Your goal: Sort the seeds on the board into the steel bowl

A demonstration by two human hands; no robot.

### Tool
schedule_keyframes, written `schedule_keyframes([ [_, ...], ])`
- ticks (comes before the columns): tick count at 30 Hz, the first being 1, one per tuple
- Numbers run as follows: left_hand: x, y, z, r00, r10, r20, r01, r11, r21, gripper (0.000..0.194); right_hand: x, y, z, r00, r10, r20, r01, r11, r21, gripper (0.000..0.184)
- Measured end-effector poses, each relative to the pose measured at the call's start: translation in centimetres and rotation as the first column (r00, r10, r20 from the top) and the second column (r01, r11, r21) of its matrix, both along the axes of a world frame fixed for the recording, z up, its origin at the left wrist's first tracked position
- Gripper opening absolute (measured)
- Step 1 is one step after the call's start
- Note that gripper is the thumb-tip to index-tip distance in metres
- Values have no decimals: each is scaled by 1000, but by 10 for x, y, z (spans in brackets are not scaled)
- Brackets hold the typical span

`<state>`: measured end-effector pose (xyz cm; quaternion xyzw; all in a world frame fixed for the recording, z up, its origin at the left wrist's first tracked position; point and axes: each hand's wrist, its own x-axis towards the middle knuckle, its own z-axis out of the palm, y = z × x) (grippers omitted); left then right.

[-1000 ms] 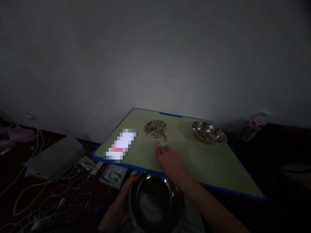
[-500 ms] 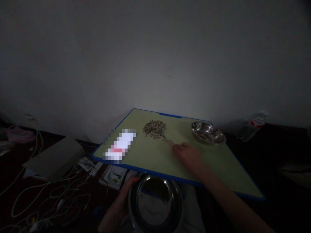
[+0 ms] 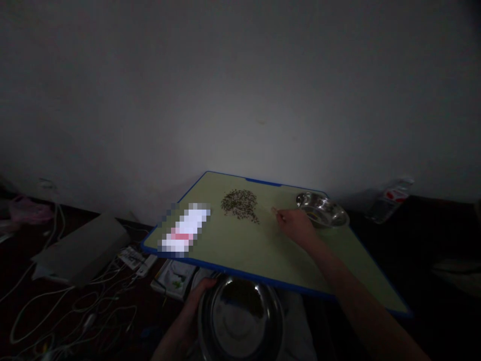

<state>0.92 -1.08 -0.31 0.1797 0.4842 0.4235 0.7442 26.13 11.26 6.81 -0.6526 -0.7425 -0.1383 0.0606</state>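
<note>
My left hand [image 3: 199, 296] grips the rim of a shiny metal bowl [image 3: 240, 326], held just below the table's near edge. My right hand [image 3: 295, 224] is closed above the pale green table top, with a small pale, clear-looking piece [image 3: 274, 208] poking out of its fingertips; its kind is too dim to tell. To the left of that hand lies a flat heap of small dark and light grains [image 3: 239, 203], with a short tail of grains on its near right side. A second metal bowl [image 3: 325, 210] stands just right of the hand, partly covered by it.
A blurred-out bright phone-like screen [image 3: 186, 230] lies on the table's left side. The folding table [image 3: 240, 250] has a blue edge and touches the wall. On the floor at left are tangled cables [image 3: 90, 316] and a grey box [image 3: 82, 250]. A plastic bottle [image 3: 391, 200] is at right.
My right hand has moved away from the grains, back and right toward the second bowl, with the pale piece still in its fingers. The left hand holds its bowl in nearly the same place.
</note>
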Motion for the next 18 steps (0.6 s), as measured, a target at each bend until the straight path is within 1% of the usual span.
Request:
schedule_keyframes([
  [2, -1, 3, -1, 1000, -12, -1, 12, 1000, -22, 19, -3, 4, 2, 998, -44, -50, 46, 998, 38, 42],
  [4, -2, 6, -1, 1000, -13, 1, 13, 1000, -26, 14, -7, 5, 3, 993, -61, -100, 68, 996, 62, 41],
  [6, -2, 8, -1, 1000, -17, 25, 18, 999, -46, 11, -9, 3, 2, 989, -51, -141, 61, 996, 66, 38],
  [10, -2, 9, 0, 996, -24, 91, 33, 995, -97, 16, -9, -5, -3, 979, -56, -196, 69, 996, 56, 38],
  [12, -1, 9, 0, 994, -22, 105, 32, 995, -89, 18, -10, -10, -4, 978, -66, -199, 82, 994, 75, 39],
  [14, -1, 8, 1, 993, -22, 112, 31, 997, -73, 18, -15, -16, -3, 980, -47, -193, 67, 992, 103, 40],
  [18, -1, 6, 1, 998, -15, 61, 17, 1000, -22, 17, -31, -22, -1, 980, 11, -199, 13, 993, 119, 44],
])
